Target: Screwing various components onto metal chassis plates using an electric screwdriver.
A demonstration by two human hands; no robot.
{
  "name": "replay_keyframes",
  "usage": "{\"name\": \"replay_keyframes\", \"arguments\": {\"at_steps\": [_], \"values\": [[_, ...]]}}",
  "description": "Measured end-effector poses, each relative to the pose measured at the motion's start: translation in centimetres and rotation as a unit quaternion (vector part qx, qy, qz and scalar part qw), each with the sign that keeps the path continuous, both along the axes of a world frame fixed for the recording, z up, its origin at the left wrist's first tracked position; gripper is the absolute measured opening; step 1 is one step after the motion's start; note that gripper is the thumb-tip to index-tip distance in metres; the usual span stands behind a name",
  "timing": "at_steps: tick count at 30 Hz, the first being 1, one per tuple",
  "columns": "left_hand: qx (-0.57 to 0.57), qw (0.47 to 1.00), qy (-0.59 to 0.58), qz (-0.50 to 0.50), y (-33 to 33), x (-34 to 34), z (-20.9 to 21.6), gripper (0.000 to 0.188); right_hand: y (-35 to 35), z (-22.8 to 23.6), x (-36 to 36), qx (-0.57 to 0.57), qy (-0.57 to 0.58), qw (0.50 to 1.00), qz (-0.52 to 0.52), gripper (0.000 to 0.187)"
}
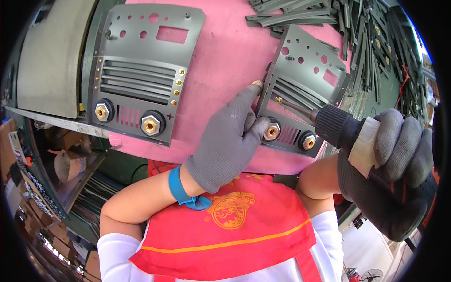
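My gloved left hand [228, 136] holds the left edge of a dark grey metal panel [307, 51], its thumb beside a brass-cored connector [272, 131] near the panel's bottom. In my gloved right hand [399, 145] is a power screwdriver [334, 126] with a black ribbed collar and light tape around its body. Its bit slants left across the panel's louvres. At the bit's tip, a small brass screw [278, 100] meets the panel's left side. A second connector [307, 141] sits at the panel's lower right.
A similar grey panel [145, 42] with brass screws and two connectors lies to the left on the pink mat [225, 51]. Many loose dark metal strips [296, 14] are heaped at the back right. Shelving with sheets and boxes [89, 202] stands below the table's left edge.
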State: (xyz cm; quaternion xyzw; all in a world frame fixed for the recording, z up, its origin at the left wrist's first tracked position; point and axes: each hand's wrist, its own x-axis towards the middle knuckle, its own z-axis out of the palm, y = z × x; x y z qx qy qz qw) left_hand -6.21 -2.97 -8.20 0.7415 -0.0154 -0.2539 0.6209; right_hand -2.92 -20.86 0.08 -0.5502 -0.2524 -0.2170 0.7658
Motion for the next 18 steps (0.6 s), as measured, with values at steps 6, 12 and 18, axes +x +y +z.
{"name": "replay_keyframes", "arguments": {"at_steps": [6, 12, 18], "values": [[-0.044, 0.998, 0.038, 0.0, 0.3, 1.0, 0.1, 0.056, -0.7, -1.1, 0.2, -0.017, -0.008, 1.0, 0.013, 0.024], [-0.055, 0.998, 0.033, -0.009, 0.2, 1.1, 0.1, 0.05, -1.3, -1.1, 0.0, -0.04, 0.002, 0.999, 0.031, 0.023], [-0.001, 0.999, -0.027, 0.024, -0.5, 0.3, 0.1, 0.034, -2.0, 0.7, -1.4, -0.083, 0.043, 0.993, 0.071, 0.019]]}}
